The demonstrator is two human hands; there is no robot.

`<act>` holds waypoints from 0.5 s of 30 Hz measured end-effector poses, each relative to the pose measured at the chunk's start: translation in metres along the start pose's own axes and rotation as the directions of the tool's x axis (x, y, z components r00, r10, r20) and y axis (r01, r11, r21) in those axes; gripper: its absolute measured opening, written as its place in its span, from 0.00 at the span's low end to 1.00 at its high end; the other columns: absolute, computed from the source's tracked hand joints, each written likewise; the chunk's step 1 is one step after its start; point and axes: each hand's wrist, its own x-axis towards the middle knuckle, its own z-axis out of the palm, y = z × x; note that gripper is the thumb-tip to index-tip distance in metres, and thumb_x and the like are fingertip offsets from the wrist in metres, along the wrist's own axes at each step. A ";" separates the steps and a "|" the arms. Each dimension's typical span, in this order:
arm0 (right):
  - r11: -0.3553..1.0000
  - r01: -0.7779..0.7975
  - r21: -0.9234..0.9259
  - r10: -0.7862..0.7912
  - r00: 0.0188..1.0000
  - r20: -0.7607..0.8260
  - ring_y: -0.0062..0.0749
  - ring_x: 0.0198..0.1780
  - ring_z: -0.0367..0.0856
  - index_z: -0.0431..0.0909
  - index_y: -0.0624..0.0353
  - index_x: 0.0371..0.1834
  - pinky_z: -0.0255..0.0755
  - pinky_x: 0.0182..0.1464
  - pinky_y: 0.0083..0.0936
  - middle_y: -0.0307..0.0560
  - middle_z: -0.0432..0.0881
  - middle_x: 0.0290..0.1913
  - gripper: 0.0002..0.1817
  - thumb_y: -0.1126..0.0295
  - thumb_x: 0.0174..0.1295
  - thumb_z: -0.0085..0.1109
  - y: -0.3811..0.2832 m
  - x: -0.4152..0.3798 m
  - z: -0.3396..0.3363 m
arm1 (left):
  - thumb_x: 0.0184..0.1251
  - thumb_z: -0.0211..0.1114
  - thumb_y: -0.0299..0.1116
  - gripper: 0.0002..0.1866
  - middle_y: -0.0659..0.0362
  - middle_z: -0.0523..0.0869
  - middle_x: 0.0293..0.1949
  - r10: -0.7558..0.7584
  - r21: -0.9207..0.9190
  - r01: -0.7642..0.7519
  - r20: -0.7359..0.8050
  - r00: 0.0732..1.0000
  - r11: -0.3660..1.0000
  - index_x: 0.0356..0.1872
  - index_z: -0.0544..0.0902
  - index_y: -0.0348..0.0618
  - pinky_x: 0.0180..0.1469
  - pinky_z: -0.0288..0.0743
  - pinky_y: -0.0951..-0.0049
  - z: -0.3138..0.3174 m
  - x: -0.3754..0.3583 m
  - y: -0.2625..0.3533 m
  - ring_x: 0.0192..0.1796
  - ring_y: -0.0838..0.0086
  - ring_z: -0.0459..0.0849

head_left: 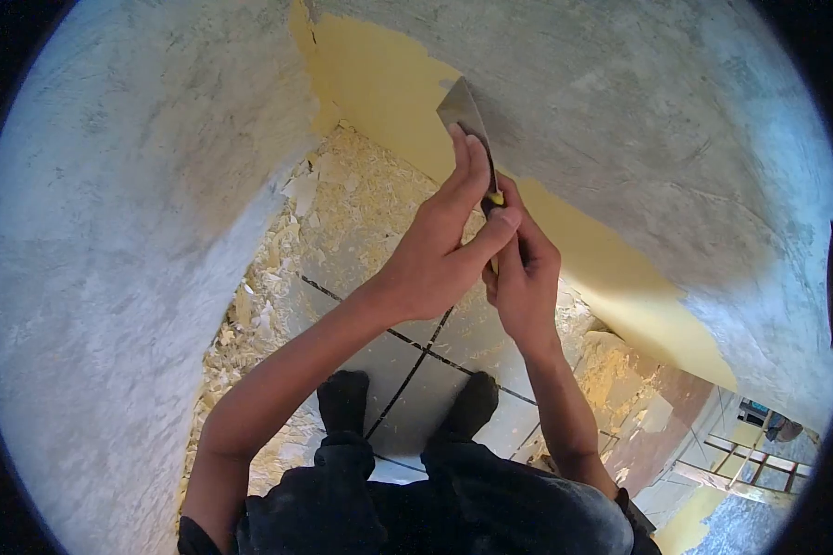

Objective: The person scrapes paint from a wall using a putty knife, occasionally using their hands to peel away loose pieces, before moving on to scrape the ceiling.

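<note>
two fingertips of my left hand [435, 245] lie together on the blade of one scraper [469, 111], thumb spread apart near the handle, likely to press it flat, while my right hand [529, 282] is clamped round that handle, presumably for push. its edge sits where yellow paint [375, 79] meets one grey wall [629, 111]; below, my two feet [344, 400] stand among countless flakes [307, 190].

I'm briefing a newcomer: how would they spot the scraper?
Start at the grey wall on the right, with its yellow band along the foot. Near that band's upper edge, the left hand and right hand meet on the scraper. Its flat metal blade sets it apart from the pale flakes below.
</note>
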 end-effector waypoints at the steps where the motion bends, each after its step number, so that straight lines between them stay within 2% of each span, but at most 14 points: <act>1: 0.998 -0.055 0.016 0.055 0.998 -0.002 0.11 0.25 0.63 0.68 0.59 0.70 0.60 0.26 0.13 0.30 0.71 0.26 0.22 0.69 0.74 0.46 -0.013 -0.008 0.000 | 0.75 0.54 0.37 0.35 0.33 0.50 0.74 0.014 0.012 -0.014 -0.047 0.999 1.000 0.71 0.53 0.24 0.76 0.47 0.62 -0.002 0.000 0.000 0.78 0.53 0.48; 2: 0.999 -0.050 0.022 0.050 0.999 0.000 0.11 0.25 0.63 0.68 0.59 0.70 0.60 0.26 0.13 0.30 0.71 0.26 0.22 0.69 0.74 0.46 -0.014 -0.018 -0.002 | 0.75 0.54 0.37 0.35 0.33 0.50 0.74 0.018 0.020 -0.017 -0.047 0.999 1.000 0.71 0.53 0.24 0.76 0.47 0.62 -0.006 -0.001 0.002 0.78 0.53 0.48; 4: 0.989 -0.119 0.089 0.127 0.988 -0.085 0.11 0.24 0.62 0.68 0.57 0.71 0.59 0.25 0.12 0.30 0.70 0.26 0.22 0.68 0.75 0.46 -0.014 -0.031 -0.007 | 0.75 0.54 0.37 0.33 0.33 0.51 0.74 0.007 0.055 -0.016 0.146 0.989 0.998 0.71 0.55 0.24 0.75 0.50 0.62 -0.016 -0.003 0.011 0.77 0.54 0.51; 8: 0.997 -0.040 0.059 0.045 0.995 -0.089 0.10 0.23 0.62 0.67 0.58 0.71 0.58 0.23 0.11 0.30 0.68 0.24 0.23 0.67 0.75 0.47 -0.007 -0.017 0.003 | 0.75 0.55 0.38 0.34 0.33 0.50 0.74 -0.010 -0.014 0.011 0.077 0.997 1.000 0.71 0.55 0.24 0.75 0.50 0.63 -0.014 0.003 0.004 0.77 0.53 0.52; 9: 0.998 -0.047 0.052 0.051 0.995 -0.087 0.10 0.23 0.62 0.67 0.58 0.71 0.58 0.23 0.11 0.30 0.68 0.24 0.23 0.67 0.75 0.47 -0.008 -0.025 -0.001 | 0.75 0.54 0.38 0.33 0.33 0.50 0.74 -0.015 -0.013 0.016 0.102 0.995 1.000 0.71 0.55 0.24 0.75 0.50 0.63 -0.014 0.000 0.004 0.77 0.52 0.52; 12: 0.984 -0.072 0.161 0.086 0.993 -0.081 0.11 0.25 0.63 0.67 0.60 0.70 0.59 0.25 0.12 0.30 0.69 0.26 0.22 0.67 0.75 0.47 -0.012 -0.032 -0.009 | 0.75 0.54 0.39 0.33 0.33 0.50 0.74 0.030 0.036 -0.035 0.123 0.992 0.999 0.70 0.56 0.24 0.75 0.51 0.63 -0.012 0.002 0.009 0.77 0.52 0.53; 14: 0.999 0.003 0.038 0.000 0.997 -0.074 0.11 0.25 0.63 0.67 0.60 0.70 0.59 0.26 0.13 0.30 0.68 0.26 0.22 0.67 0.75 0.47 -0.001 -0.011 -0.010 | 0.75 0.54 0.39 0.33 0.33 0.51 0.74 0.057 0.058 -0.065 0.129 0.990 0.996 0.70 0.56 0.23 0.75 0.51 0.63 -0.005 0.001 0.009 0.77 0.53 0.52; 15: 0.999 -0.024 0.025 0.026 0.996 -0.082 0.11 0.25 0.63 0.67 0.61 0.71 0.59 0.26 0.12 0.30 0.68 0.26 0.23 0.68 0.75 0.46 0.000 -0.011 -0.004 | 0.75 0.54 0.40 0.34 0.32 0.49 0.74 0.047 0.043 -0.050 0.063 0.997 0.998 0.71 0.54 0.23 0.75 0.50 0.63 -0.002 0.001 0.007 0.77 0.51 0.51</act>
